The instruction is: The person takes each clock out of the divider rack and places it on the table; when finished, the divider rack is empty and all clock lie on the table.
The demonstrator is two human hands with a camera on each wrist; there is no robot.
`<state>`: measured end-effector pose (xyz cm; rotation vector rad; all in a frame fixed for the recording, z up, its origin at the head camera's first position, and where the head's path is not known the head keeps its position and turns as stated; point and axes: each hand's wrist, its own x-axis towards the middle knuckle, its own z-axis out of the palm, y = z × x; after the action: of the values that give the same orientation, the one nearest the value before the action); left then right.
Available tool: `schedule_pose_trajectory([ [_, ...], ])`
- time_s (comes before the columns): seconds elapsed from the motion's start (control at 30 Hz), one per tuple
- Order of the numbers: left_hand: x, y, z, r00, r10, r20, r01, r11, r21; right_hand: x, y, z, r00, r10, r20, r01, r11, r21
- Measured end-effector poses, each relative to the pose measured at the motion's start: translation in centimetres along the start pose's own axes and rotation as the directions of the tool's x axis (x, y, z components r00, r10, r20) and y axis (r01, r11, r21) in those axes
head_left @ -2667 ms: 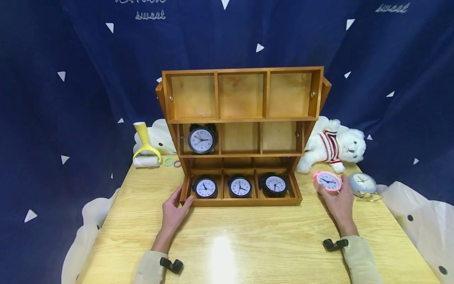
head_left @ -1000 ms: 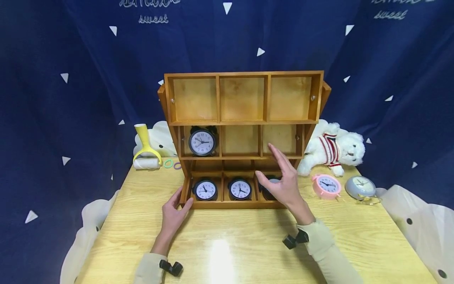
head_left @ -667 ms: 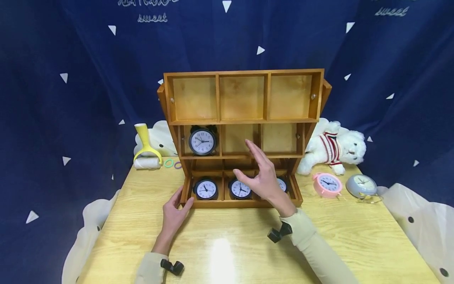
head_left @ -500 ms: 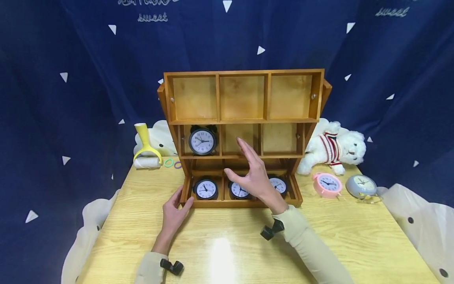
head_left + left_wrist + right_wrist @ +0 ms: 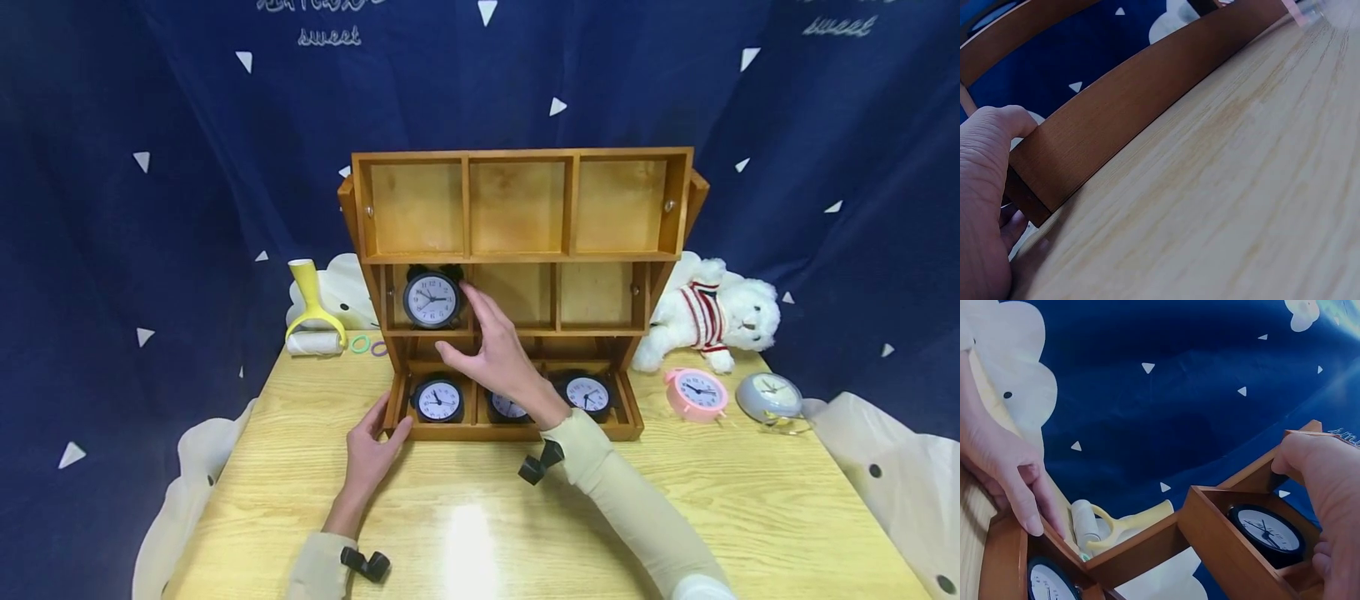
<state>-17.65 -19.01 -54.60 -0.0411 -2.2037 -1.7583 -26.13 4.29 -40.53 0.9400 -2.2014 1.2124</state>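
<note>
A tiered wooden shelf (image 5: 525, 258) stands on the table. My left hand (image 5: 371, 454) holds its lower left corner; in the left wrist view the thumb lies over the front board (image 5: 1110, 100) and fingertips show below, beside the end. My right hand (image 5: 498, 358) is raised before the middle tier, thumb and fingers spread, holding nothing. Its fingertips are close to the right side of a black alarm clock (image 5: 432, 300) in the middle tier's left compartment; contact cannot be made out. Black clocks (image 5: 438, 402) sit in the three bottom compartments, the middle one (image 5: 507, 406) partly hidden by the right hand.
Right of the shelf stand a pink alarm clock (image 5: 696, 393) and a grey-blue clock (image 5: 768, 396), with a white teddy bear (image 5: 708, 317) behind. At left are a yellow-handled lint roller (image 5: 311, 312) and small rings (image 5: 362, 344). Dark blue curtain (image 5: 480, 75) hangs behind.
My right hand has let go of the pink clock and travelled left across the shelf to the black clock in the middle tier. The left hand has stayed on the corner.
</note>
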Motion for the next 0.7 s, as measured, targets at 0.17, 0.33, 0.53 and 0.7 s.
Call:
schedule_pose_trajectory([
  [0.17, 0.1, -0.2, 0.1, 1.0, 0.002, -0.017, -0.002, 1.0, -0.014, 1.3, -0.2, 1.0, 1.0, 0.018, 0.0, -0.018, 0.998, -0.055],
  [0.33, 0.2, -0.6, 0.2, 1.0, 0.012, -0.024, -0.012, 0.999, -0.031, 2.0, -1.2, 2.0, 0.999, 0.05, -0.014, -0.051, 0.987, -0.155],
  [0.53, 0.2, -0.2, 0.1, 1.0, 0.015, -0.009, -0.015, 1.0, -0.011, 2.5, -1.9, 3.2, 0.996, 0.028, -0.083, -0.052, 0.954, -0.296],
  [0.7, 0.2, -0.2, 0.1, 1.0, 0.024, -0.01, -0.024, 1.0, -0.007, 3.1, -1.8, 4.0, 0.994, 0.019, -0.104, -0.061, 0.903, -0.425],
])
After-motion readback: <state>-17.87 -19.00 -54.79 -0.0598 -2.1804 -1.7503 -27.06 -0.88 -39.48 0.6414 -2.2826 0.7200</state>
